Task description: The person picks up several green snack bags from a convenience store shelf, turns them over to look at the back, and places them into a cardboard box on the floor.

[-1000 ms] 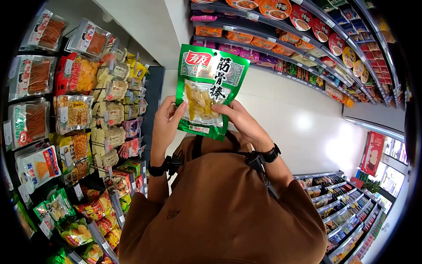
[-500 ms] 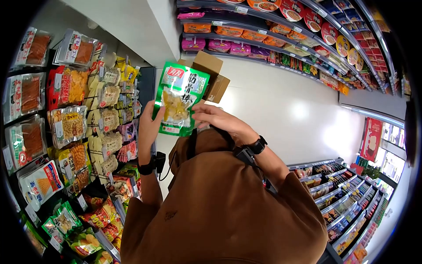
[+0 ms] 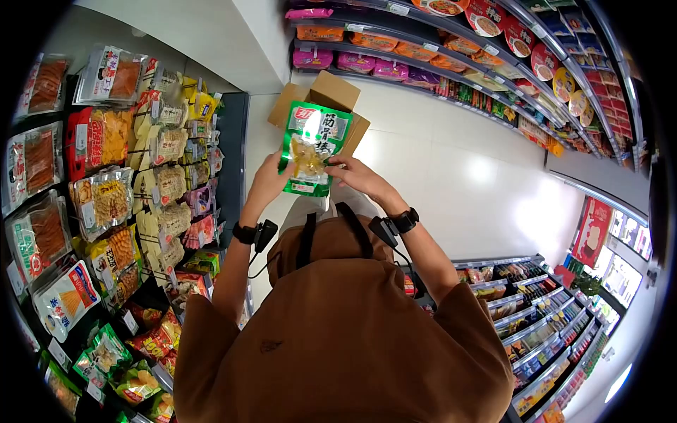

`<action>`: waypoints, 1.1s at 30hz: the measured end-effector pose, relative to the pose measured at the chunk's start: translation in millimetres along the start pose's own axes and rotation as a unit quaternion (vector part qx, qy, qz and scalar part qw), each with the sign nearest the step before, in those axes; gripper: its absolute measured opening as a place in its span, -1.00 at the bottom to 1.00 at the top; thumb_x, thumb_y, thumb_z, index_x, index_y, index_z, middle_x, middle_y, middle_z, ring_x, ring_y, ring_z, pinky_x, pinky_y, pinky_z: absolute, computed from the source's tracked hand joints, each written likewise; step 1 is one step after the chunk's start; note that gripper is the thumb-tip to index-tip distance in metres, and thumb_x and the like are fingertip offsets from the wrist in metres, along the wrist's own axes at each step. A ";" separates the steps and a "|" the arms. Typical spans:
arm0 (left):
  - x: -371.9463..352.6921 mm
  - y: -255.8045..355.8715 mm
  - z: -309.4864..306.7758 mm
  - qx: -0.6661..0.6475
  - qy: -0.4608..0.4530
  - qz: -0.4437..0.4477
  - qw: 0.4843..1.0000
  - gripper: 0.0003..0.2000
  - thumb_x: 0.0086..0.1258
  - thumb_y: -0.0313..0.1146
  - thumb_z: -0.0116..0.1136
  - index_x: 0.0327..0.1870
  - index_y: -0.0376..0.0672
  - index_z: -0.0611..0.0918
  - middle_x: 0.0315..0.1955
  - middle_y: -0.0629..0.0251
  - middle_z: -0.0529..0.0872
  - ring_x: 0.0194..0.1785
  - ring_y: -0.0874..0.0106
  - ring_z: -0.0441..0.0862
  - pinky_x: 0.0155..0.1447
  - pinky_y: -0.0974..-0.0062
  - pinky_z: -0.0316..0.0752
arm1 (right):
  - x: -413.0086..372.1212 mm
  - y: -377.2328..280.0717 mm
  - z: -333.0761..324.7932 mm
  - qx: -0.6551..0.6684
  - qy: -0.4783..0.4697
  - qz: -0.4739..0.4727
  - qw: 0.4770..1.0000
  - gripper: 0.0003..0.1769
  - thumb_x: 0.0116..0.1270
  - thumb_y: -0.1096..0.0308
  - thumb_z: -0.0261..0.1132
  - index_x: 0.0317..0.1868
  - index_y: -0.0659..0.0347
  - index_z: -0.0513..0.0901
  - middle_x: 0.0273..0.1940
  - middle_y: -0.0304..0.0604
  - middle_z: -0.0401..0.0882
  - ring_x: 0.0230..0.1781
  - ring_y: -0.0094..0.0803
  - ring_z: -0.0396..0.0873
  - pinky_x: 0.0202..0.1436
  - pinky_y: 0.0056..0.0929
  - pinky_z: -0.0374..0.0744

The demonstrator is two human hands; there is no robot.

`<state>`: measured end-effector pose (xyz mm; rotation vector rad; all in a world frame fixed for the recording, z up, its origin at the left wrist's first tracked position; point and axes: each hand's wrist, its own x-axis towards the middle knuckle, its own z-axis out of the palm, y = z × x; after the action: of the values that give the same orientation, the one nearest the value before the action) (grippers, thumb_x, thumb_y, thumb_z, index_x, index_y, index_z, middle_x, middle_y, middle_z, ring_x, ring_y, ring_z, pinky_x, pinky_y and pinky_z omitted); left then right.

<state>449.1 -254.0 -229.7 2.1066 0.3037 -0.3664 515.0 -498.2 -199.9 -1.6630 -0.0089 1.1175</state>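
A green snack packet (image 3: pixel 310 151) with a clear window showing yellowish food is held upright in front of me. My left hand (image 3: pixel 268 180) grips its left edge, with the thumb on the front. At the packet's right edge, my right hand (image 3: pixel 358 176) has its fingers pressed on the front and edge. Just beyond the packet stands an open cardboard box (image 3: pixel 334 92) on the floor, partly hidden by it.
Hanging snack packets (image 3: pixel 106 134) fill the rack on the left. Shelves of instant noodles (image 3: pixel 395 49) run along the top right. More stocked shelves (image 3: pixel 536 317) stand at the lower right. Pale floor (image 3: pixel 451 176) lies between them.
Both hands have moved the packet slightly right, and it looks smaller and more upright. The view has shifted, and more of the box's left flap shows.
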 end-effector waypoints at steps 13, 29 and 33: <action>47.5 1.5 46.9 0.002 -0.103 -0.076 0.992 -0.58 0.41 -0.11 0.15 0.08 -0.29 0.55 -0.19 -0.10 0.74 -0.08 -0.02 0.69 -0.02 0.14 0.53 | 43.3 7.6 -48.2 -0.164 0.070 -0.004 0.984 -0.30 0.40 0.00 0.25 0.26 0.49 0.48 0.06 0.22 0.64 0.01 -0.17 0.66 0.13 -0.34 0.55; 44.4 -9.3 58.2 -0.024 0.000 -0.123 0.992 -0.61 0.45 -0.20 0.18 0.17 -0.26 0.54 -0.05 0.03 0.75 -0.04 0.20 0.73 0.05 0.35 0.58 | 110.2 23.4 -68.2 -0.149 -0.128 -0.023 0.980 -0.42 0.41 0.10 0.18 0.21 0.47 0.52 -0.10 -0.07 0.64 -0.12 -0.38 0.61 0.05 -0.43 0.54; 31.2 9.6 60.5 -0.034 0.027 -0.113 0.993 -0.60 0.45 -0.20 0.17 0.19 -0.26 0.53 -0.05 0.01 0.75 -0.06 0.17 0.74 0.03 0.33 0.59 | 112.2 18.8 -39.9 -0.162 -0.190 -0.054 0.967 -0.54 0.35 0.12 0.17 0.05 0.33 0.64 -0.14 0.08 0.72 -0.10 -0.13 0.67 0.03 -0.33 0.57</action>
<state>472.8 -308.1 -264.8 2.0229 0.5820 -0.4264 594.6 -478.6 -288.3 -1.6796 -0.5470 1.3894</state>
